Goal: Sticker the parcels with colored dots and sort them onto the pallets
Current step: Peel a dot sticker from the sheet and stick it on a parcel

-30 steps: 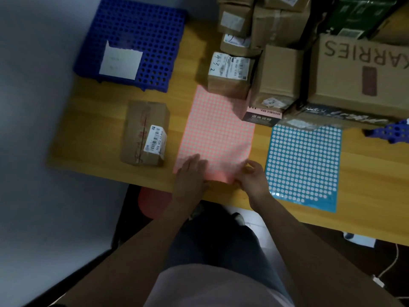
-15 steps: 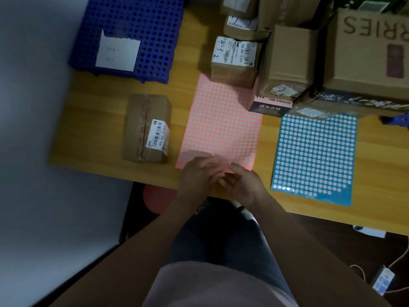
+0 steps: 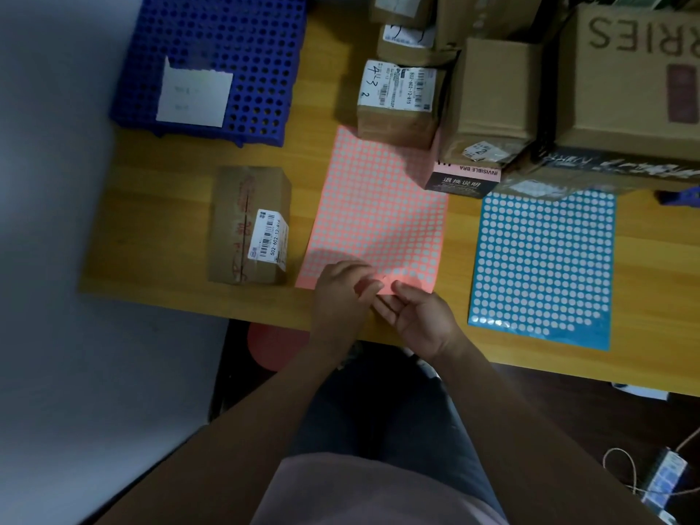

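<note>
A pink dot-sticker sheet (image 3: 375, 210) lies mid-table. My left hand (image 3: 341, 293) and my right hand (image 3: 420, 316) meet at its near edge, where both pinch the lifted, bent edge of the sheet. Whether a dot has come off is hidden by the fingers. A brown parcel (image 3: 248, 225) with a barcode label lies left of the sheet. A blue dot-sticker sheet (image 3: 545, 267) lies to the right. A blue pallet (image 3: 246, 43) with a white paper on it sits at the far left.
Several cardboard parcels (image 3: 492, 96) are stacked at the back right, one labelled box (image 3: 397, 100) touching the pink sheet's far edge. A large carton (image 3: 636, 81) stands at the far right. The table's near edge (image 3: 189, 301) runs just below my hands. A red stool (image 3: 276, 346) sits under it.
My hands moved together from apart on the pink sheet's near edge to its middle. The edge is now bent up between my fingers.
</note>
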